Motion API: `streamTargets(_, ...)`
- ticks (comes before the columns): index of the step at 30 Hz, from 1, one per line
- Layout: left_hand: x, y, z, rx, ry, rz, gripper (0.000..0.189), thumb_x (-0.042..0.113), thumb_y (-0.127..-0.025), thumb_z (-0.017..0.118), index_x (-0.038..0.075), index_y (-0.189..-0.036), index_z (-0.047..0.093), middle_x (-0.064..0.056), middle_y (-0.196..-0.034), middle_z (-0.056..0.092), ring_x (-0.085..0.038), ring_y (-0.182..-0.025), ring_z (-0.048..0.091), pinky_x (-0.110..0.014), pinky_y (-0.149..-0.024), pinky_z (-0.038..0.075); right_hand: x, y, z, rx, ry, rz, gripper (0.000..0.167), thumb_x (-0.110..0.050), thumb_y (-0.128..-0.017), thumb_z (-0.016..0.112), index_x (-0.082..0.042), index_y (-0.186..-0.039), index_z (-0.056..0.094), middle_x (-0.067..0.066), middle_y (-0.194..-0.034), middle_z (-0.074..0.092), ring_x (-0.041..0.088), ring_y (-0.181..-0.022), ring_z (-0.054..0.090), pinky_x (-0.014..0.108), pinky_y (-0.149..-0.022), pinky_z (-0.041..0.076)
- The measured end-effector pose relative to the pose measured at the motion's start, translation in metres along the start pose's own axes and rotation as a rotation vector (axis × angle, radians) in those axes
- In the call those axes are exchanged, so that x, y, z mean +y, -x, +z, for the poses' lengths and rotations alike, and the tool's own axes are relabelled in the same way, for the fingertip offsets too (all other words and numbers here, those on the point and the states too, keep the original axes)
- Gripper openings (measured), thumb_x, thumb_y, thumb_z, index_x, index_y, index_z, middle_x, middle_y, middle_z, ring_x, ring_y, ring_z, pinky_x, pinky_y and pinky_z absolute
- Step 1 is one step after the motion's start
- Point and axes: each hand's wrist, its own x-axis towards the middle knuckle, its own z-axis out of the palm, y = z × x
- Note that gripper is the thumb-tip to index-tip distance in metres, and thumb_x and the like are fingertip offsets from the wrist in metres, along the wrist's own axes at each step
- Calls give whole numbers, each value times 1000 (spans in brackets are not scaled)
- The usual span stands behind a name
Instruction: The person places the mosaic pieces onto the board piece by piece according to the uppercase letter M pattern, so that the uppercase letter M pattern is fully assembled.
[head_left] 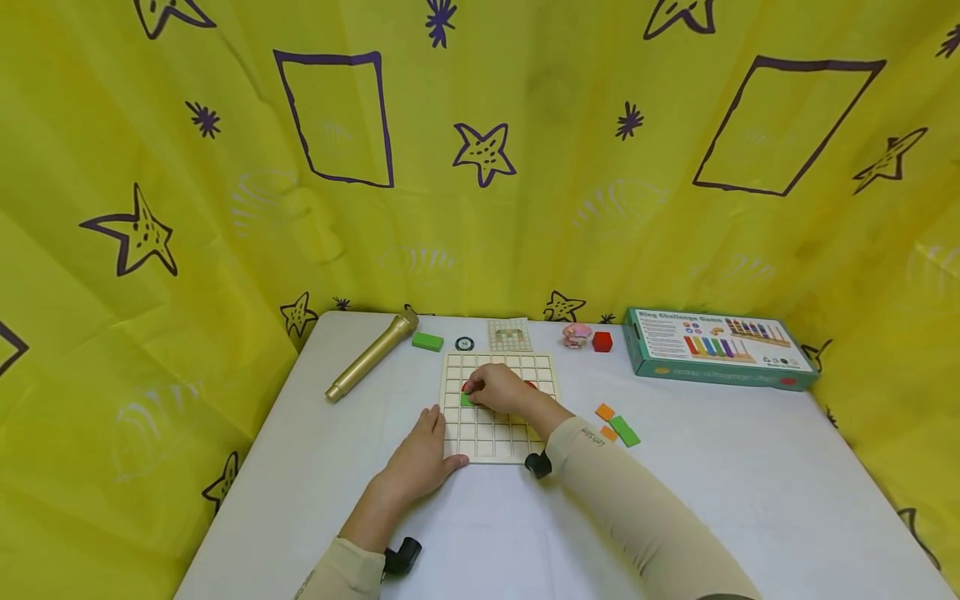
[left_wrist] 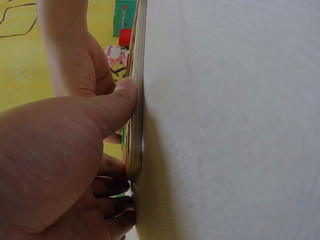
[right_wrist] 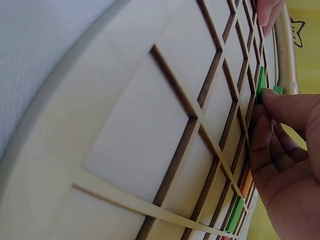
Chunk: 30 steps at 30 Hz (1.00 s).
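A wooden grid board (head_left: 485, 451) lies on the white table in the head view. My right hand (head_left: 501, 388) is over its upper left part, thumb and fingertips pinching a green tile (right_wrist: 260, 84) at the grid cells. Red pieces (head_left: 531, 384) show partly beside this hand; its palm hides the cells below. In the right wrist view another green tile (right_wrist: 234, 216) and an orange tile (right_wrist: 246, 183) sit in the grid. My left hand (head_left: 418, 457) rests at the board's near left corner, fingers extended along the left side, thumb (left_wrist: 122, 102) against the near edge.
Loose orange tiles (head_left: 604, 412) and a green tile (head_left: 624, 431) lie right of the board. Behind it are a pattern card (head_left: 509, 335), a round token (head_left: 465, 343), a green block (head_left: 427, 342), a gold microphone (head_left: 371, 357), a pink figurine (head_left: 577, 335), a red block (head_left: 602, 342) and a game box (head_left: 720, 346).
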Motion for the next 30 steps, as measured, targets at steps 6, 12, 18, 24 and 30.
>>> streamTargets(6, 0, -1, 0, 1, -1, 0, 89, 43, -94, 69, -16, -149, 31, -31, -159, 25, -45, -147, 25, -50, -115, 33, 2, 1, 1, 17, -3, 5, 5, -11, -94, 71, -14, -94, 76, -2, -101, 70, 14, -86, 57, 31, -82, 50)
streamTargets(12, 0, -2, 2, 9, -4, 4, 90, 43, -94, 70, -16, -149, 31, -31, -158, 25, -45, -146, 26, -50, -114, 34, 5, 8, -1, 12, -56, -8, 6, -11, -93, 72, -12, -99, 75, -2, -99, 69, 15, -91, 58, 35, -88, 50)
streamTargets(18, 0, -3, 2, 2, -14, -5, 91, 44, -93, 70, -15, -150, 31, -30, -159, 25, -44, -147, 25, -50, -115, 33, 15, 19, -7, 26, -95, -35, 9, -10, -92, 74, -10, -101, 74, -4, -95, 68, 13, -89, 59, 34, -87, 50)
streamTargets(24, 1, -2, 2, -1, -7, -22, 92, 45, -93, 70, -14, -151, 29, -29, -160, 24, -43, -148, 24, -49, -115, 32, 27, 31, -15, 52, -114, -39, 9, -10, -93, 73, -10, -101, 74, -5, -92, 67, 12, -86, 59, 33, -84, 50)
streamTargets(30, 1, -1, 2, 3, -4, -19, 92, 45, -93, 70, -13, -151, 29, -29, -159, 24, -43, -147, 25, -49, -115, 32, 40, 42, -22, 84, -121, -29, 7, -11, -93, 73, -11, -100, 74, -5, -91, 66, 13, -84, 57, 33, -81, 49)
